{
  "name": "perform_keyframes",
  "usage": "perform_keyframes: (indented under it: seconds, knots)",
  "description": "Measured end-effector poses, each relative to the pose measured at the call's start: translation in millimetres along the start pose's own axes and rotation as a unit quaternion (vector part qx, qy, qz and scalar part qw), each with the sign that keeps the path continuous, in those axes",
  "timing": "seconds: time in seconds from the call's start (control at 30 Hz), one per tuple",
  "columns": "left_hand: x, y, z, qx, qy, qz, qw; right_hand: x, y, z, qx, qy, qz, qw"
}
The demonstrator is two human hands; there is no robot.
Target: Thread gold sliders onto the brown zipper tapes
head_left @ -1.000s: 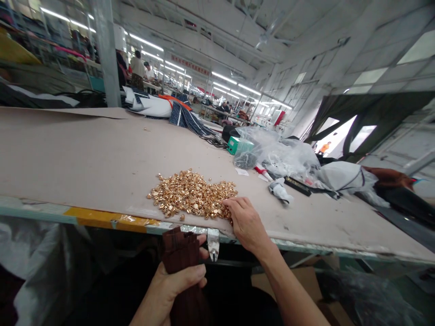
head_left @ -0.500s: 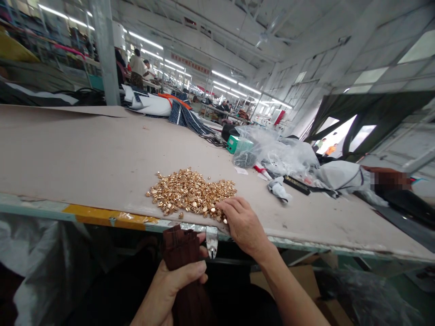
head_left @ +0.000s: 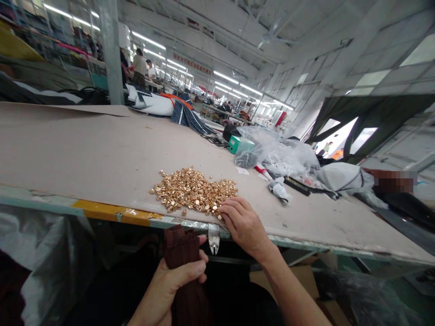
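A heap of small gold metal pieces [head_left: 193,194] lies near the front edge of a long table covered in brown board [head_left: 84,149]. My right hand [head_left: 244,224] rests at the heap's right end, fingers curled and pinching among the pieces. Below the table edge my left hand [head_left: 175,280] is wrapped round a bunch of dark brown strips [head_left: 180,246], held upright. A small metal clip [head_left: 214,238] hangs from the table edge between my hands.
Clear plastic bags [head_left: 282,156], a green box [head_left: 239,145], a black strip [head_left: 297,184] and white cloth [head_left: 343,176] crowd the table's right side. Striped fabric [head_left: 188,117] lies at the back. People stand far off at the left. A cardboard box [head_left: 306,276] sits under the table.
My right hand has slid slightly left along the heap's near edge, toward the table edge. My left hand holds the brown strips as before.
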State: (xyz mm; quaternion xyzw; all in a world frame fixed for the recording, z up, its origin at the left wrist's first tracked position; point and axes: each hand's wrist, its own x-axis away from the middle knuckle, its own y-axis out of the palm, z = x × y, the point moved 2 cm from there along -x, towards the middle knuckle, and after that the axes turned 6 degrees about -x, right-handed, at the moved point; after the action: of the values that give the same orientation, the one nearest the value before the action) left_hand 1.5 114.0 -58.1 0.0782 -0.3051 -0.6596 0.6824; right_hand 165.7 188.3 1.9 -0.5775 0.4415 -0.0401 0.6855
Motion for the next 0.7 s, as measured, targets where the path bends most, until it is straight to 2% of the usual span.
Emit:
perform_keyframes:
  seconds: [0.2,0.43,0.7]
  knots:
    - [1.2,-6.0,-0.5,0.013,-0.006,-0.010,1.000,-2.1,-3.0,-11.8,-0.022,0.015,-0.002,1.000]
    - [-3.0,-15.7,-6.9,0.013,-0.018,-0.045,0.999,-6.6,5.9,-17.3,-0.024,0.039,0.006,0.999]
    - [-15.9,-2.8,2.9,0.020,0.014,-0.001,1.000,-5.5,7.1,-12.3,-0.065,0.051,0.031,0.996]
